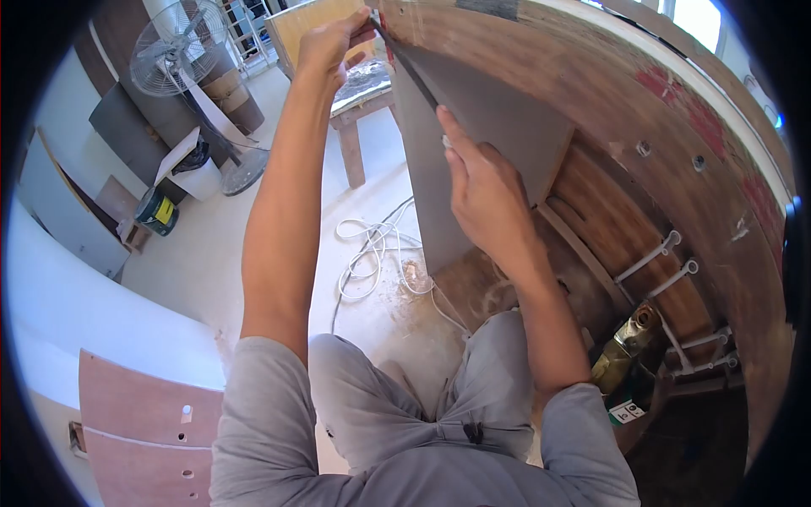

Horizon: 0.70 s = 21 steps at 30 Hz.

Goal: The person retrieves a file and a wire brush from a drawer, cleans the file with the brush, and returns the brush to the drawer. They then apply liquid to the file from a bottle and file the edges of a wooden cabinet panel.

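A long thin dark bar (pixel 416 74), which looks like a file or blade, slants under the edge of a curved wooden panel (pixel 574 72). My left hand (pixel 334 46) is at its upper end, fingers closed on it near the panel's corner. Lower down, my right hand (pixel 486 182) is wrapped round the bar's near end, with the index finger stretched along it. A grey board (pixel 481 127) stands behind the bar, below the panel. Red marks show on the panel close to my left hand.
A fan (pixel 173 63) and a dark green bucket (pixel 157 211) stand at the left. White cable (pixel 363 253) lies coiled on the floor. A wooden stand (pixel 351 148) is ahead. Right, under the panel, are white brackets (pixel 676 270) and a metal can (pixel 625 342).
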Tool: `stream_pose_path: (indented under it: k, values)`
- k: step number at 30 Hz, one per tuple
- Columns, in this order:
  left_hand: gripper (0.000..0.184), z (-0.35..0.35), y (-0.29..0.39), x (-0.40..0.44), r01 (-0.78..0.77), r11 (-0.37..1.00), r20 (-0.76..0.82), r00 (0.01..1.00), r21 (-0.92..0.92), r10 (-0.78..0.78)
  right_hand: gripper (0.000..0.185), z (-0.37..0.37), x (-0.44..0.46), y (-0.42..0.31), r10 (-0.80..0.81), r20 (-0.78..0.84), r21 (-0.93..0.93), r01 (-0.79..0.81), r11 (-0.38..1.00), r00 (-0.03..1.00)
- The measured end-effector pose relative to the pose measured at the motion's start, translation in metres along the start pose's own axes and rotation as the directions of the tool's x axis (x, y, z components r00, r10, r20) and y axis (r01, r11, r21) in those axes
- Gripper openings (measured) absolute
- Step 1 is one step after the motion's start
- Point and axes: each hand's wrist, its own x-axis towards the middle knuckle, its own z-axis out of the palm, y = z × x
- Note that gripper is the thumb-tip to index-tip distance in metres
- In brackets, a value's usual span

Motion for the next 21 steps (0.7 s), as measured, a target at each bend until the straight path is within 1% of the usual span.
stream_pose_path:
  k: [3, 6, 9, 12, 15, 18, 21]
  values:
    - [0.025, -0.001, -0.001, 0.002, 0.056, 0.998, -0.031, 0.998, -0.025, -0.057, 0.043, 0.001, 0.002, -0.001, 0.009, 0.004, -0.018, -0.009, 1.0, 1.0]
    - [0.024, -0.001, 0.003, 0.002, -0.033, 0.999, 0.042, 0.999, -0.041, 0.034, 0.043, -0.012, -0.009, -0.005, -0.013, -0.041, 0.056, 0.015, 0.998, 0.999]
    - [0.024, -0.011, -0.01, 0.028, -0.008, 0.999, 0.003, 1.0, -0.05, 0.008, 0.044, -0.002, 0.003, -0.001, -0.007, -0.02, 0.016, 0.008, 1.0, 1.0]
    - [0.023, -0.023, -0.025, 0.048, 0.088, 0.991, -0.041, 0.995, -0.101, -0.092, 0.044, 0.007, 0.011, 0.001, 0.015, 0.017, 0.005, -0.015, 1.0, 1.0]
    - [0.025, -0.009, -0.01, 0.017, -0.056, 0.996, 0.033, 0.998, -0.07, 0.058, 0.044, -0.006, -0.001, -0.003, -0.006, -0.032, 0.031, 0.007, 0.999, 0.999]
    - [0.016, 0.002, -0.007, 0.01, 0.014, 1.0, -0.054, 0.998, -0.018, -0.015, 0.044, -0.002, 0.002, 0.002, -0.02, -0.014, -0.03, 0.019, 0.999, 1.0]
    - [0.016, -0.007, -0.017, 0.022, 0.061, 0.997, -0.099, 0.993, -0.056, -0.066, 0.045, 0.011, 0.01, 0.008, -0.032, -0.005, -0.045, 0.031, 0.998, 0.999]
